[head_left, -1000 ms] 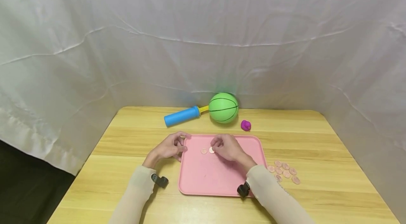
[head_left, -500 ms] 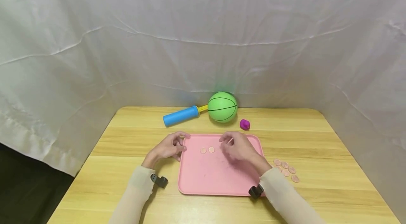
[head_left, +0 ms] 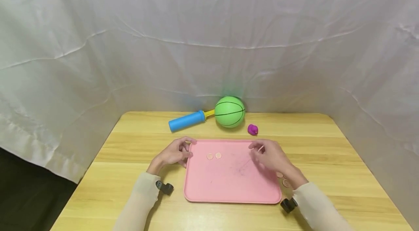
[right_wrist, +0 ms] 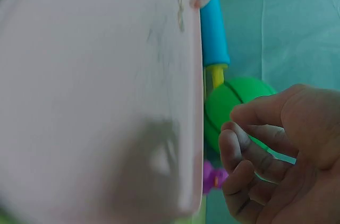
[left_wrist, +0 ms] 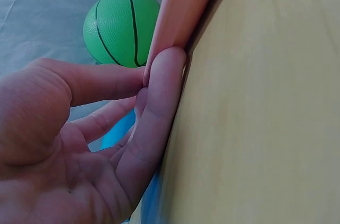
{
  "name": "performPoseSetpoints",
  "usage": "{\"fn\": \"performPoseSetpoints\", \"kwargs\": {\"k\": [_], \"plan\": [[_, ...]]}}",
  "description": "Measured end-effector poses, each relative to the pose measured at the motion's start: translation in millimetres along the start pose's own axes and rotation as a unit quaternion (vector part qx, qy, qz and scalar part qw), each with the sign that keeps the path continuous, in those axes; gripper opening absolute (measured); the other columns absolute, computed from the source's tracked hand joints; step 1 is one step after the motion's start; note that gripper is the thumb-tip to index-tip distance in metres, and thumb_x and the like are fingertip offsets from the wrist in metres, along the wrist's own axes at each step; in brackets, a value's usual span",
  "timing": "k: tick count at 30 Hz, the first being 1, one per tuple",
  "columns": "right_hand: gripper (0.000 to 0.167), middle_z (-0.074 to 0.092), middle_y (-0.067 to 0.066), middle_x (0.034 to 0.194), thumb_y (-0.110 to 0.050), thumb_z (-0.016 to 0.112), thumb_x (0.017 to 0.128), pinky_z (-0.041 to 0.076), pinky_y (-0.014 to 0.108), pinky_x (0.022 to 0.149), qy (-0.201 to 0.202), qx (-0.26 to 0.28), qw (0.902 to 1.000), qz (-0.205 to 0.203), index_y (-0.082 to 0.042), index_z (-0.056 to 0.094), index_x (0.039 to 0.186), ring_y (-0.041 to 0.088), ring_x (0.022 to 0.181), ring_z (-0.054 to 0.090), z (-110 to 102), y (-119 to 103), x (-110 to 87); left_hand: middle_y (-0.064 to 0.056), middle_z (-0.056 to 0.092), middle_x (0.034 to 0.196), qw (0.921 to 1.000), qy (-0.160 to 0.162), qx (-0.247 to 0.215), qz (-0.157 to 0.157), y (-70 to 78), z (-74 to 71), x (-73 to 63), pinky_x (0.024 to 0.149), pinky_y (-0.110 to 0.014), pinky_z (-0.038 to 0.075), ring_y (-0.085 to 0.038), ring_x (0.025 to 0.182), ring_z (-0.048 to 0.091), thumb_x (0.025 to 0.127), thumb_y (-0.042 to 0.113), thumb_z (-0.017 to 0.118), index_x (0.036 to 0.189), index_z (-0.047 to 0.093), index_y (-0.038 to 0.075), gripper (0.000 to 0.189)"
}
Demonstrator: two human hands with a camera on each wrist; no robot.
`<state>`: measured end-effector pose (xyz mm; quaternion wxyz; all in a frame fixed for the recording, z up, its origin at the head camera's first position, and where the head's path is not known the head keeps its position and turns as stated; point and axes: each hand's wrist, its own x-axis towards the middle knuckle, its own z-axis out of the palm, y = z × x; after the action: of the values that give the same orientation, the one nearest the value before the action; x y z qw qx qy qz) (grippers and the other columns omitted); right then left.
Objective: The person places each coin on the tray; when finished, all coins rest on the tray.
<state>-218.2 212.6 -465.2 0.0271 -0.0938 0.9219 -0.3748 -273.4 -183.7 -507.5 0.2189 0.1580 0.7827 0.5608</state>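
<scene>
A pink tray (head_left: 229,187) lies on the wooden table, with two copper-coloured coins (head_left: 218,155) side by side near its upper left. At the tray's left rim is my left hand (head_left: 173,152); the left wrist view shows its thumb (left_wrist: 106,83) and a finger pinching that rim. Over the tray's right part hovers my right hand (head_left: 270,154), fingers loosely bent. Nothing shows between its thumb and fingers in the right wrist view. More coins (head_left: 286,183) lie on the table right of the tray, mostly hidden under the right forearm.
Behind the tray, a blue hand pump (head_left: 187,121) with a yellow end lies against a green ball (head_left: 230,112). A small purple rubber duck (head_left: 252,129) sits right of the ball. Grey-white cloth (head_left: 209,60) hangs beyond the table's back edge.
My right hand has let go of the second coin, leaving it beside the first, and has moved right across the tray. The left hand stays at the left rim.
</scene>
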Motion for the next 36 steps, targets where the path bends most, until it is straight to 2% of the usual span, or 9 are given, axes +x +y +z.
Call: {"fn": "performPoseSetpoints", "kwargs": {"k": [5,11,19,24,29,36], "plan": [[0.018,0.077,0.009,0.100,-0.007,0.074,0.098,0.059,0.021,0.063,0.013,-0.010,0.9999,0.003,-0.002,0.079,0.115,0.017,0.085,0.066,-14,21,-11.1,-0.009,0.054,0.098,1.0000,-0.001,-0.004,0.005,-1.3,0.1,0.7,0.064,-0.039,0.073,-0.019,0.080,0.059,0.101,-0.005,0.066,0.152,0.053,-0.003,0.052],[0.016,0.077,0.006,0.099,-0.011,0.074,0.101,0.057,0.020,0.065,0.021,-0.039,0.9990,0.005,-0.005,0.080,0.115,0.016,0.085,0.067,-32,39,-22.1,-0.009,0.054,0.097,1.0000,0.004,0.001,0.007,-2.4,-1.7,0.5,0.063,-0.040,0.073,-0.020,0.080,0.057,0.101,-0.004,0.067,0.151,0.054,-0.003,0.051],[0.021,0.074,0.003,0.095,-0.020,0.076,0.103,0.054,0.021,0.062,0.006,-0.057,0.9979,0.029,-0.003,0.079,0.115,0.015,0.084,0.063,-54,62,-36.5,-0.010,0.054,0.098,0.9999,0.008,0.006,0.004,-1.5,-1.3,-1.3,0.063,-0.040,0.073,-0.020,0.081,0.057,0.101,-0.004,0.067,0.150,0.055,-0.003,0.051],[0.019,0.070,0.001,0.088,-0.021,0.078,0.101,0.051,0.020,0.058,-0.004,-0.068,0.9969,0.038,-0.005,0.080,0.110,0.013,0.078,0.059,-61,74,-47.8,-0.010,0.054,0.098,1.0000,0.005,0.000,0.004,-1.7,1.0,0.6,0.063,-0.041,0.073,-0.020,0.081,0.057,0.101,-0.003,0.067,0.151,0.054,-0.003,0.052],[0.013,0.067,-0.002,0.082,-0.021,0.083,0.097,0.050,0.020,0.058,-0.017,-0.070,0.9970,0.029,-0.010,0.082,0.104,0.007,0.072,0.057,-62,80,-58.0,-0.010,0.054,0.097,0.9999,0.010,0.007,0.004,-1.3,0.7,-0.1,0.063,-0.042,0.073,-0.020,0.080,0.057,0.100,-0.004,0.068,0.150,0.055,-0.002,0.051],[0.014,0.065,-0.003,0.082,-0.022,0.086,0.095,0.047,0.019,0.058,-0.006,-0.081,0.9965,0.018,-0.011,0.082,0.104,0.004,0.071,0.054,-57,84,-60.1,-0.010,0.055,0.099,0.9999,0.010,0.004,0.002,-3.2,-1.5,1.1,0.063,-0.043,0.073,-0.020,0.081,0.057,0.100,-0.004,0.068,0.150,0.056,-0.001,0.052]]}}
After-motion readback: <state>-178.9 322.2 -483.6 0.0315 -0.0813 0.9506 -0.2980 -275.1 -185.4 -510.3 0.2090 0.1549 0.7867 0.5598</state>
